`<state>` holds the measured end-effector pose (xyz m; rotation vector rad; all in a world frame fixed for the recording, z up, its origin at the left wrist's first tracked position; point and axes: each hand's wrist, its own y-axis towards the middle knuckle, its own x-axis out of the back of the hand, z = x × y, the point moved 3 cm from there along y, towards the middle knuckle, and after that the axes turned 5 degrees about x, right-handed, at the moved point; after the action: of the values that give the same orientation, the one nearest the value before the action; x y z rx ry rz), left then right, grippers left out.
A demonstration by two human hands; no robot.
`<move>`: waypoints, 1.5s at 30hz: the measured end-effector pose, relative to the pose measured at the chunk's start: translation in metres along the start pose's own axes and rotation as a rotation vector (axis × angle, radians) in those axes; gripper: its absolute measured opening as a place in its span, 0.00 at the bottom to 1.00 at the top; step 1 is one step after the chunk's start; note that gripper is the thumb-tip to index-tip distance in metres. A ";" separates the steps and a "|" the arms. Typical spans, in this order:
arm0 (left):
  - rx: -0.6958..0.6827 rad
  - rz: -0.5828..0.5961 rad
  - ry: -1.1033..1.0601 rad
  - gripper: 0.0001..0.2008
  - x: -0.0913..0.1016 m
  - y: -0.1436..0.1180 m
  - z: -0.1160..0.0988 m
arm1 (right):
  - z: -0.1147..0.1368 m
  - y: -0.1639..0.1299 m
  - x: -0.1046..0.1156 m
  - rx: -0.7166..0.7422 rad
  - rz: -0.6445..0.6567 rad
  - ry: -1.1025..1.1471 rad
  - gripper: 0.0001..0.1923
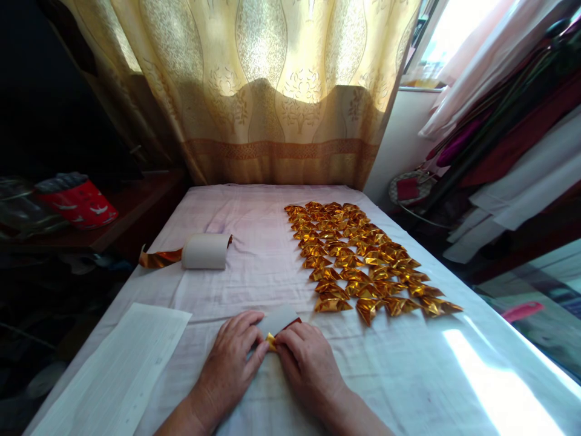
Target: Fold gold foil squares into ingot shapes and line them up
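Observation:
A small sheet of gold foil paper (280, 320) lies on the cloth-covered table, its pale back facing up and a gold fold showing at the near edge. My left hand (236, 354) is closed on that paper from the left, with thumb and forefinger at the gold fold. From the right, my right hand (312, 360) pinches the same sheet; a reddish-gold edge shows above its fingers. Part of the sheet is hidden under both hands. Beyond my right hand, folded gold foil pieces (349, 260) stand in several rows.
A curled stack of foil paper (204, 251) lies at the left, white side out. Nearer me is a flat white sheet (115, 363). A red container (79, 200) stands on a dark side cabinet (136, 209). A curtain (281, 121) hangs behind the table (254, 206); clothes (521, 151) hang at right.

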<state>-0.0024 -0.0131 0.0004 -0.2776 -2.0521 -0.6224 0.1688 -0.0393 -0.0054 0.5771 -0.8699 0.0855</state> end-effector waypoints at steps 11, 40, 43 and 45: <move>0.007 -0.010 0.002 0.08 0.000 -0.001 0.000 | -0.002 0.000 -0.002 -0.014 0.013 0.032 0.05; -0.003 -0.009 -0.008 0.07 -0.004 -0.002 0.004 | -0.041 0.077 0.089 0.077 -0.163 -0.218 0.12; -0.008 -0.017 -0.011 0.07 -0.005 -0.002 0.005 | -0.100 0.136 0.101 -0.157 0.060 -0.541 0.16; -0.005 -0.020 -0.009 0.07 -0.005 -0.002 0.006 | -0.133 0.166 0.097 -0.246 0.198 -0.630 0.19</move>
<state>-0.0053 -0.0118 -0.0067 -0.2641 -2.0643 -0.6395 0.2752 0.1531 0.0734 0.2802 -1.5260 -0.0284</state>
